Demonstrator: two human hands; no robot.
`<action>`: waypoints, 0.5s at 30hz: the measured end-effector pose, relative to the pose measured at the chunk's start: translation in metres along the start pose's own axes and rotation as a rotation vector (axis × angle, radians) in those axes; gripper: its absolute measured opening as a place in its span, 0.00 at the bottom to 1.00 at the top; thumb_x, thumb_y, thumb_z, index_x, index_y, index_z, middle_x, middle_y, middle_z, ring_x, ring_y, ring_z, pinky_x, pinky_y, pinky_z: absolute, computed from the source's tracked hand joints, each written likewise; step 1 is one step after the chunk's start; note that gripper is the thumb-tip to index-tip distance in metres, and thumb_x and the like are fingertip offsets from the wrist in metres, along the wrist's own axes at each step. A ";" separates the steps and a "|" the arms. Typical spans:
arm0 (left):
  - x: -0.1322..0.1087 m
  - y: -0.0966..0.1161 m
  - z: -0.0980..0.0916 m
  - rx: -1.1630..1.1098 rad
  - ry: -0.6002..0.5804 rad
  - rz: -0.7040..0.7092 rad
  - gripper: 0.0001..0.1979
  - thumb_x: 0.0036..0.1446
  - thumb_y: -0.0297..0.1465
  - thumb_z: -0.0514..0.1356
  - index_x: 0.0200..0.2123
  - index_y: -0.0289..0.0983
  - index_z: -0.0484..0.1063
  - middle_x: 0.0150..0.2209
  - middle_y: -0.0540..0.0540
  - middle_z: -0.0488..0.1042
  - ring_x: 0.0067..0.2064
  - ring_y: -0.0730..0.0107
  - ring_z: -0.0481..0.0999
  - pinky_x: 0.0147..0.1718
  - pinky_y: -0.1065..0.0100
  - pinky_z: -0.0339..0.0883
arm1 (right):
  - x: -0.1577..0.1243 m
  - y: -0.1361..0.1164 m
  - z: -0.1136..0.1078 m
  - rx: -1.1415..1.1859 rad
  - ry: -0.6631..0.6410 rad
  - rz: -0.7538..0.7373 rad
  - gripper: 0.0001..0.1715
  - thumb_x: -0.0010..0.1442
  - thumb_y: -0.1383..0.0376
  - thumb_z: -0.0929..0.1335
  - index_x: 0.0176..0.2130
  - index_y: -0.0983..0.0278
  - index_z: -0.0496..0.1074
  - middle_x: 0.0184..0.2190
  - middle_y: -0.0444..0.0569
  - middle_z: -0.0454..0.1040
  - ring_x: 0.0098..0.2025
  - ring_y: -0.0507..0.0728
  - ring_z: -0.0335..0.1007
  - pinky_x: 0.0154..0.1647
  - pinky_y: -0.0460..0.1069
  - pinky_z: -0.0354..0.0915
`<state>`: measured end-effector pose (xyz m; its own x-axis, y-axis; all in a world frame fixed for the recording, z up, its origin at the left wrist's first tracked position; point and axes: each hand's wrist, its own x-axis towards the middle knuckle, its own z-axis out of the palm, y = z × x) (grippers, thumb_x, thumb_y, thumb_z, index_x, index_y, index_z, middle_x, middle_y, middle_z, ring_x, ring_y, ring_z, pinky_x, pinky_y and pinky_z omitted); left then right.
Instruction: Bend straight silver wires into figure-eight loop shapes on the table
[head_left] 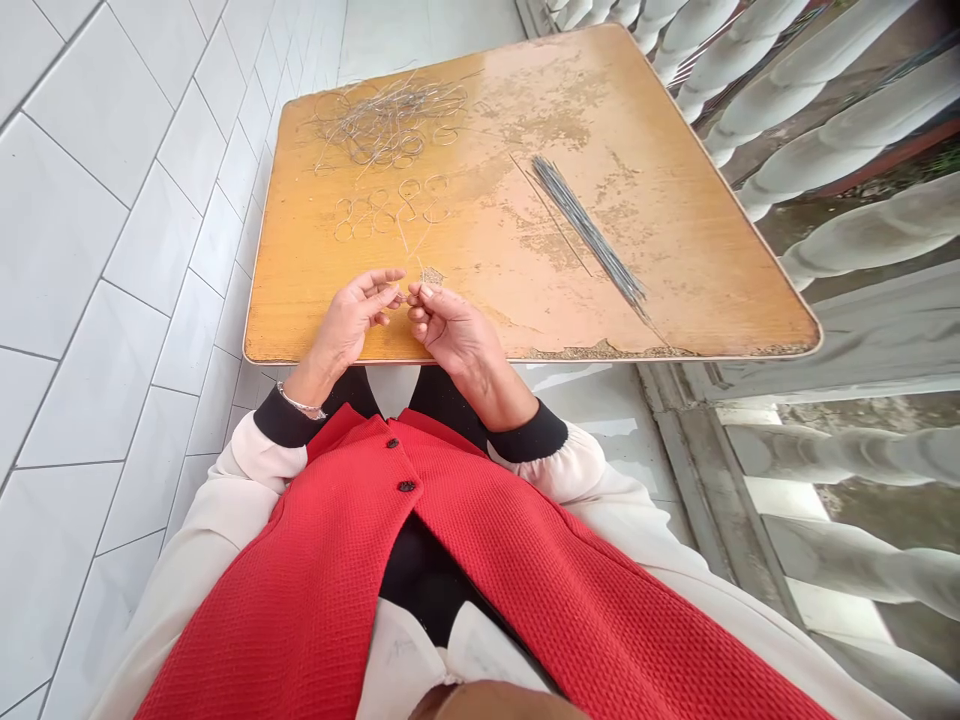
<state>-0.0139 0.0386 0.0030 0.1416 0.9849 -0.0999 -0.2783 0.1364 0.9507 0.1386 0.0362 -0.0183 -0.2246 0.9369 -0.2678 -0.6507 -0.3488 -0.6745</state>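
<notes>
My left hand (pixel 358 318) and my right hand (pixel 459 332) meet close together over the table's near edge. With thumb and finger, my right hand pinches a thin wire, most of it hidden by the fingers. My left hand's thumb and fingertips are closed on the wire beside it, while its index finger reaches forward. Just beyond the fingertips lie several curled wire pieces (pixel 409 205) with round loops. A tangled heap of bent wire (pixel 397 115) is farther back on the left. To the right rests a bundle of straight grey wires (pixel 589 235).
The wooden table (pixel 720 290) has a worn, peeling surface and a chipped front edge. A single straight wire (pixel 551 215) lies left of the bundle. White tiled wall (pixel 97 250) runs along the left; a white balustrade (pixel 817 160) borders the right.
</notes>
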 end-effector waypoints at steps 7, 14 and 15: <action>-0.005 -0.005 0.008 -0.121 0.062 -0.044 0.09 0.64 0.22 0.63 0.30 0.34 0.79 0.32 0.51 0.78 0.29 0.85 0.70 0.26 0.79 0.58 | -0.002 -0.002 0.002 0.017 -0.014 0.062 0.06 0.51 0.71 0.78 0.29 0.66 0.79 0.25 0.39 0.72 0.23 0.42 0.62 0.20 0.36 0.62; -0.009 -0.004 0.019 -0.335 0.043 -0.062 0.19 0.70 0.21 0.52 0.27 0.33 0.75 0.27 0.51 0.74 0.24 0.86 0.68 0.23 0.79 0.59 | 0.002 0.001 0.000 -0.011 -0.030 0.016 0.11 0.48 0.65 0.80 0.28 0.65 0.77 0.27 0.41 0.73 0.24 0.43 0.62 0.21 0.38 0.62; -0.009 -0.005 0.020 -0.338 0.049 -0.056 0.19 0.71 0.22 0.52 0.27 0.33 0.74 0.27 0.51 0.74 0.24 0.86 0.68 0.23 0.79 0.59 | 0.002 0.001 0.000 -0.017 -0.037 0.006 0.12 0.46 0.65 0.80 0.28 0.64 0.77 0.27 0.40 0.73 0.25 0.43 0.62 0.22 0.38 0.62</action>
<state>0.0049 0.0265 0.0052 0.1219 0.9777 -0.1711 -0.5713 0.2101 0.7934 0.1376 0.0379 -0.0197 -0.2549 0.9350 -0.2465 -0.6371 -0.3541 -0.6846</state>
